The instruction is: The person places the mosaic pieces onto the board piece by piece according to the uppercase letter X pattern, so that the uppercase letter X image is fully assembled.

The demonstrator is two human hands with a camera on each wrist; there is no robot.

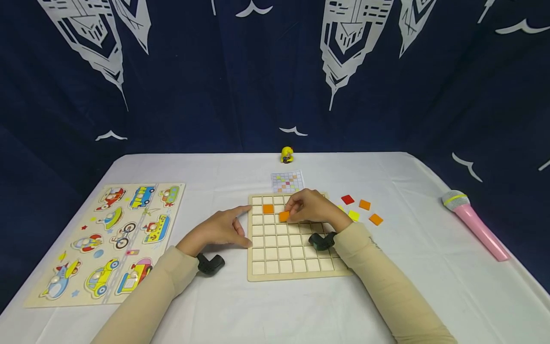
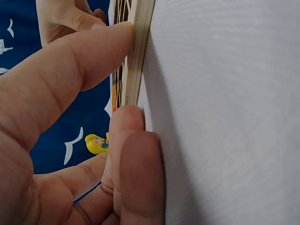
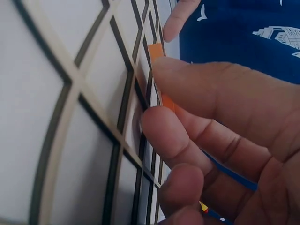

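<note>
A square wooden grid board [image 1: 269, 277] lies on the table, with an orange tile [image 1: 268, 209] in a cell of its upper left part. My right hand [image 1: 310, 206] is over the upper rows and pinches another orange tile [image 1: 284, 217] between thumb and fingertips, close to the grid. How far that tile sits in a cell, I cannot tell. Along the board's left edge, my left hand [image 1: 221, 229] spreads thumb and forefinger and touches the wooden side. The left wrist view shows those fingertips against the board's edge [image 2: 138, 51]. Some cells are hidden under the right hand.
Right of the board lie loose tiles: a red tile [image 1: 347, 199], orange tiles [image 1: 375, 219] and yellow tiles [image 1: 354, 215]. A coloured pattern card [image 1: 287, 181] and a yellow figurine [image 1: 287, 155] are behind it. A vehicle puzzle [image 1: 107, 243] lies left, a pink microphone [image 1: 477, 227] right.
</note>
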